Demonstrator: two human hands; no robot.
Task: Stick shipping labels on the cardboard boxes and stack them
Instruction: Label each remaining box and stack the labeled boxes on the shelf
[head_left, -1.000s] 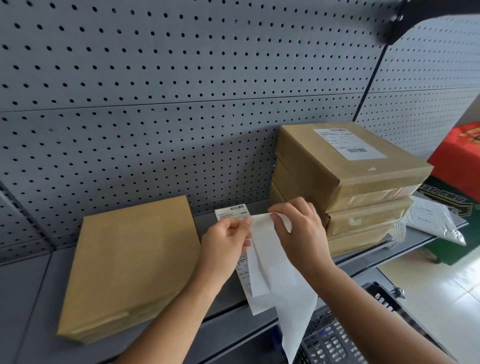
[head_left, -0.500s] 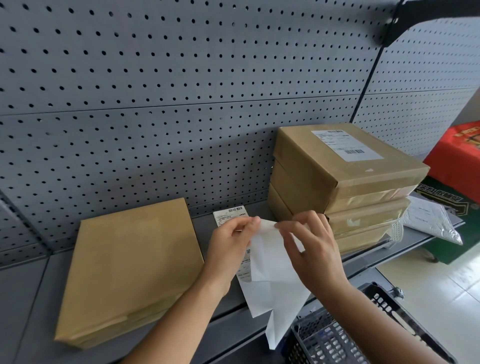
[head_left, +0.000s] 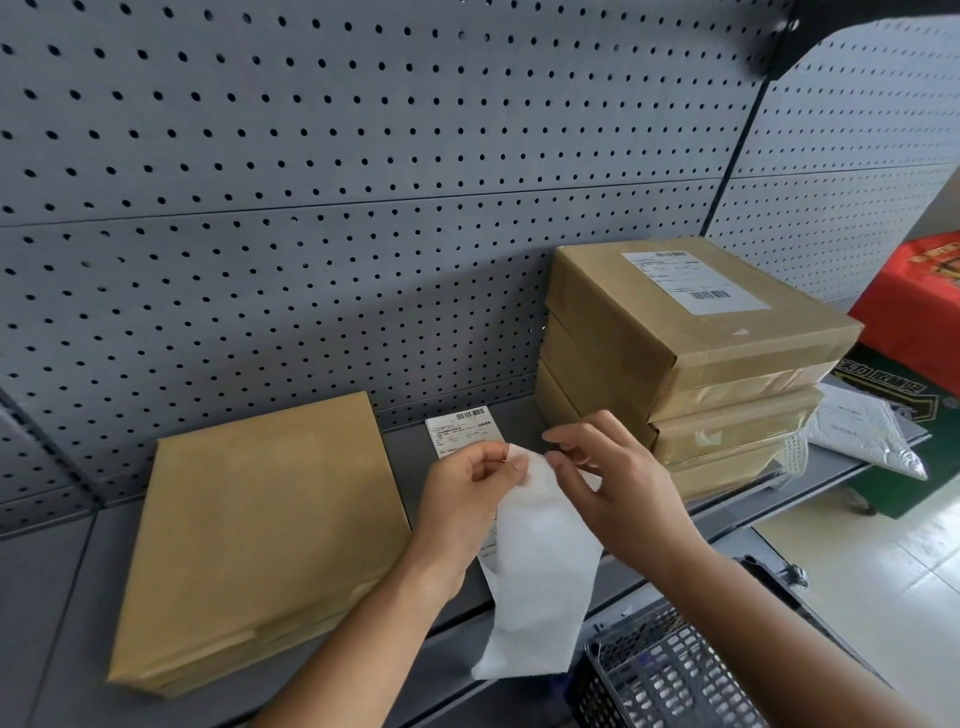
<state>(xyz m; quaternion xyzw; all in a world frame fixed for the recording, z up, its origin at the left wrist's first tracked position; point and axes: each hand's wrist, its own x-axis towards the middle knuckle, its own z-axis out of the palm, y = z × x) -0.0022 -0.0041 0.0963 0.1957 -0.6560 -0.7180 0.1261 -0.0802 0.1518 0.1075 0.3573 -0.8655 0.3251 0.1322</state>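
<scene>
A flat brown cardboard box (head_left: 260, 535) with no label on top lies on the grey shelf (head_left: 47, 623) at the left. At the right stands a stack of three boxes (head_left: 691, 384); the top one carries a shipping label (head_left: 696, 280). My left hand (head_left: 462, 514) pinches the top of a white label sheet (head_left: 535, 582) that hangs down over the shelf edge. My right hand (head_left: 618, 488) has its thumb on the sheet's top edge, index finger raised. A printed barcode label (head_left: 462, 431) shows behind my left hand; whether it lies on the shelf or is held is unclear.
A grey pegboard wall (head_left: 363, 182) backs the shelf. A dark plastic basket (head_left: 670, 675) sits below the shelf edge at the lower right. A white mailer bag (head_left: 862, 436) lies at the shelf's right end, with a red box (head_left: 914, 301) beyond it.
My hands have drawn slightly apart at the top of the sheet, and the right index finger has lifted off it. The sheet hangs straighter. The boxes have not moved.
</scene>
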